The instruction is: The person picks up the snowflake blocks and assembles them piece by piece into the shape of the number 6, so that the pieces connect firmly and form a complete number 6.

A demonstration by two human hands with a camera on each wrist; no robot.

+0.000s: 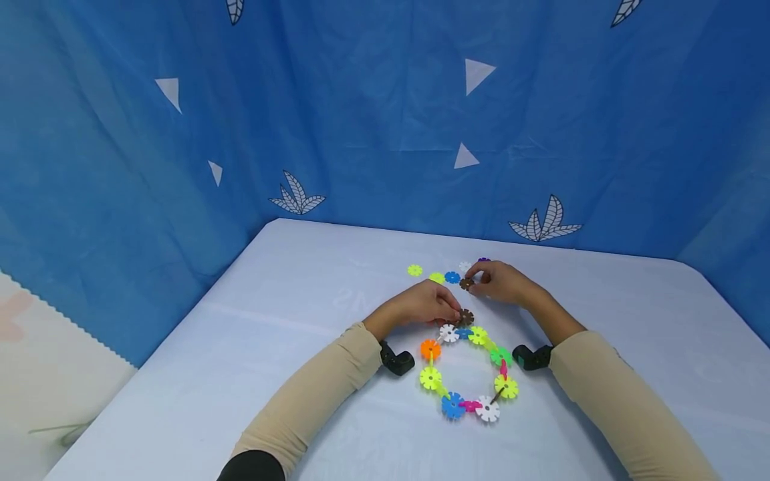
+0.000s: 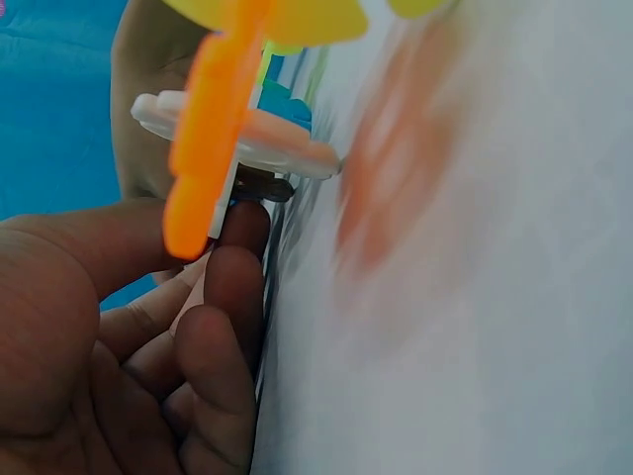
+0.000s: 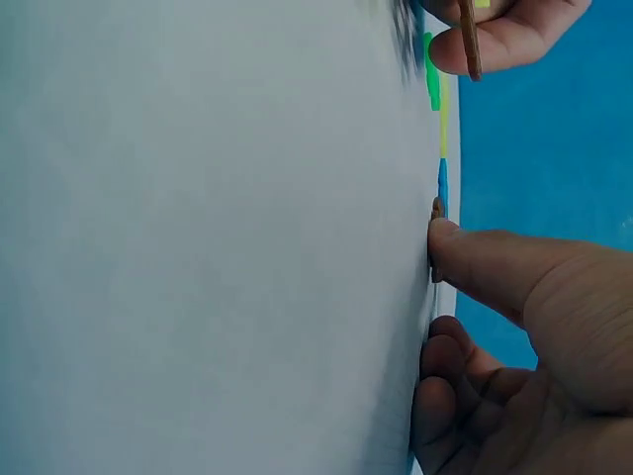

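Note:
My left hand [image 1: 426,302] pinches a brown notched snowflake disc [image 1: 466,316] standing on edge at the far side of a ring of linked discs. The ring's joined pieces include an orange disc [image 1: 430,349], a white disc [image 1: 487,409] and a blue disc [image 1: 454,405]. In the left wrist view, the orange disc [image 2: 206,139] partly hides my left fingertips. My right hand [image 1: 502,280] has thumb and forefinger at a second brown disc [image 1: 466,284], pinching it at the table surface. In the right wrist view, my thumb covers part of that brown disc [image 3: 436,267].
Loose discs lie beyond my hands: a yellow disc [image 1: 414,270], another yellow disc [image 1: 437,277], a blue disc [image 1: 452,277], a white one [image 1: 464,266] and a purple one [image 1: 484,260]. A white cloth covers the table [image 1: 289,287]; a blue curtain [image 1: 373,120] hangs behind.

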